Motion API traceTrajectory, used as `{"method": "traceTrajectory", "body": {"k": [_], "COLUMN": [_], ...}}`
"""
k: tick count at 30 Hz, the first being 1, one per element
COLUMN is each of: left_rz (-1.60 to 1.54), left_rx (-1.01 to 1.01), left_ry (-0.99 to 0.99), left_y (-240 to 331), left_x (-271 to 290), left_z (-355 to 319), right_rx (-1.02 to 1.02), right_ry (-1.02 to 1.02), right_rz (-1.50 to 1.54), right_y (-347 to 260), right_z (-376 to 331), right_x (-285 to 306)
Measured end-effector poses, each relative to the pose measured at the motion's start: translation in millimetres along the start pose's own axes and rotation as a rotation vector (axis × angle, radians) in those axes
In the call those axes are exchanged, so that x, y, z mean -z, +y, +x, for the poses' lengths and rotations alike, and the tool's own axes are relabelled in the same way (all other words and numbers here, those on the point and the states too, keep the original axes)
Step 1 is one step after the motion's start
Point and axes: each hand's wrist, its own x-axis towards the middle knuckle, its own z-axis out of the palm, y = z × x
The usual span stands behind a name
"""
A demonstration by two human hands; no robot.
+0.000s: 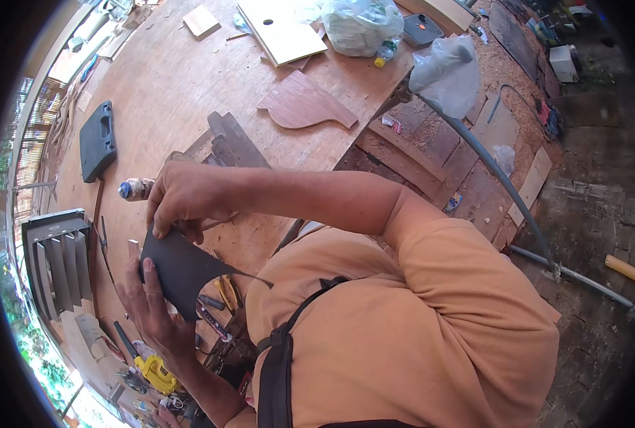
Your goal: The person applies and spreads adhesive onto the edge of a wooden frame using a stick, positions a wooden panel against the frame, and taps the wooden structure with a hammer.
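Note:
Both of my hands hold a dark grey sheet of sandpaper in front of my body, with a thin pointed end trailing toward my shirt. My right hand pinches its upper edge between thumb and fingers. From below, my left hand grips the lower left side, thumb lying on the dark face and fingers behind it. Just left of my right hand is a small bottle with a blue cap, partly covered by the hand. Dark wooden pieces lie on the table beyond my right wrist.
The plywood table carries a curved wooden panel, a pale board with a hole, plastic bags and a dark tool case. A slatted frame and a yellow blower are at the left. A pipe crosses at right.

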Motion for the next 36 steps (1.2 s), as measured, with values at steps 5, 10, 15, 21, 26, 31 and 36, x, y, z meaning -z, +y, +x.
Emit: {"method": "traceTrajectory", "body": {"k": [5,10,15,21,26,31,36], "left_rz": [-0.427,-0.979,-1.291,-1.359,-1.343,-1.521,-1.596], "left_rx": [0.098,1.027,1.077,1.166,1.189,1.354,1.444], "left_ry": [0.013,0.01,0.183,0.278,0.355,0.331,0.304], "left_y": [4,31,45,32,6,-14,-21], "left_x": [-16,-39,-57,-68,-87,-125,-142], "left_z": [-9,-5,-9,-26,-56,-92,-105], "right_rx": [-0.115,0.372,0.393,0.415,0.517,0.587,0.615], "right_ry": [-0.095,0.436,0.342,0.202,0.155,0.195,0.386], "right_rz": [-0.128,-0.738,-1.124,-1.346,-1.223,-1.221,-1.285], "right_y": [-5,-6,32,52,53,55,91], "right_z": [-20,-48,-69,-56,-38,-38,-37], "right_x": [7,51,115,128,128,119,83]}}
